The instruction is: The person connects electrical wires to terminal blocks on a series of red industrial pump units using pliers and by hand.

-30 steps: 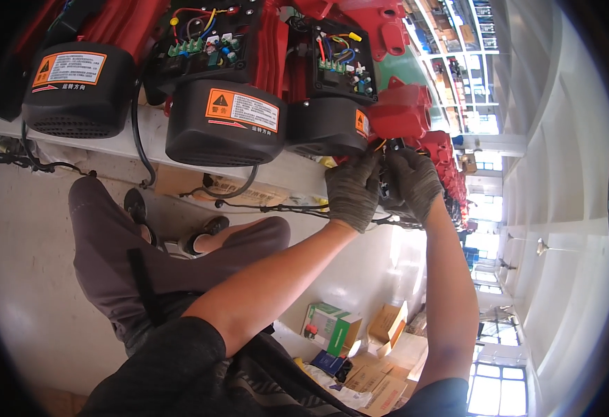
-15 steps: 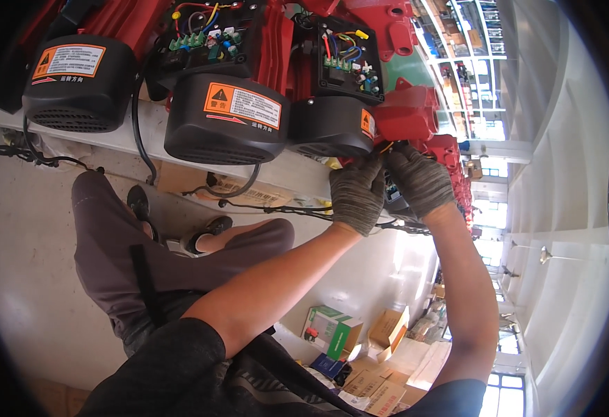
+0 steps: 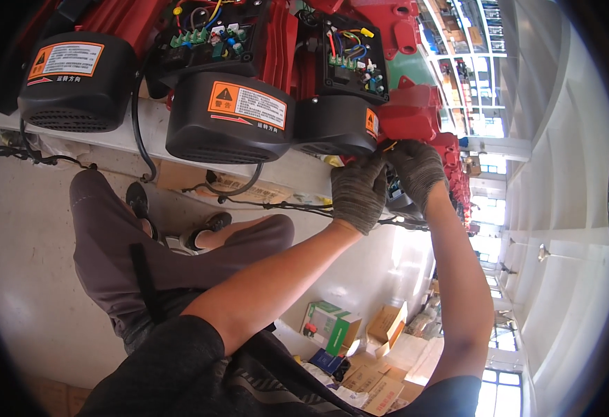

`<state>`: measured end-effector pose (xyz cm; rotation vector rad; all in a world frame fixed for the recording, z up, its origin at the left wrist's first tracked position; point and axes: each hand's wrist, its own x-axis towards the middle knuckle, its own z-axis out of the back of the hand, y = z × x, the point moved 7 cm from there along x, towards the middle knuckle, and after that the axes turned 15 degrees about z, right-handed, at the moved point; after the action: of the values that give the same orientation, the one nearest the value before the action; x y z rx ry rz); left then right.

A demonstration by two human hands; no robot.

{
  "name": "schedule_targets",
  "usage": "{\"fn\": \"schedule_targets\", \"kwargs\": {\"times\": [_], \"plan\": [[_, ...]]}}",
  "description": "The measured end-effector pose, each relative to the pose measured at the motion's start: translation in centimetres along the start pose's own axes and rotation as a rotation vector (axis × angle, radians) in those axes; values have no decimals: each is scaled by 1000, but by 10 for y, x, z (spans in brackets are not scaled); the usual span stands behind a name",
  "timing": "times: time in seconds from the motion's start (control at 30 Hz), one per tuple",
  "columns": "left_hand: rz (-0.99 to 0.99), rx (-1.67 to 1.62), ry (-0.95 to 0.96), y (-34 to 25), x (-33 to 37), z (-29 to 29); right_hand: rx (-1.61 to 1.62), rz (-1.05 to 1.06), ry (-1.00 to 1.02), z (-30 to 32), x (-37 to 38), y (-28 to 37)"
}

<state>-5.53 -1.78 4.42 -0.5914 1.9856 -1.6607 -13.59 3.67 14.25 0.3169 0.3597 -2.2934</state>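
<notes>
Both my hands wear grey knitted work gloves and meet at a red and black pump motor past the third one in the row, mostly hidden behind them. My left hand (image 3: 359,193) has its fingers bent together; what they grip is hidden. My right hand (image 3: 416,170) is closed beside it, its fingertips pinching near a short yellow wire (image 3: 389,146). Just beyond stand a red pump casing (image 3: 409,117) and a black fan cover (image 3: 336,126) with a warning label. Above that cover, an open terminal box (image 3: 353,62) shows coloured wires and a green terminal strip.
More pump motors line the pale bench (image 3: 297,170), including a large fan cover (image 3: 228,118) and another open terminal box (image 3: 210,38). Black power cables (image 3: 283,206) hang along the bench edge. A green and white carton (image 3: 329,326) and an open cardboard box (image 3: 386,326) lie on the floor.
My right hand has turned a little and its wrist has shifted slightly left. My left hand stays almost in place. The view has moved slightly; the motors look unchanged.
</notes>
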Motion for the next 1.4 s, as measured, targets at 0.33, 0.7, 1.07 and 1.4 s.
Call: {"fn": "schedule_targets", "kwargs": {"times": [0.33,0.7,1.07,1.4], "plan": [[45,-25,61,0,3,2,532,-444,-317,-18,-15,-18],[80,-77,67,-5,8,1,1017,-842,-251,-16,-35,-11],[28,-83,-11,2,8,0,-393,282,-81,28,-25,39],[22,-82,27,1,7,0,-475,210,122,21,7,42]]}}
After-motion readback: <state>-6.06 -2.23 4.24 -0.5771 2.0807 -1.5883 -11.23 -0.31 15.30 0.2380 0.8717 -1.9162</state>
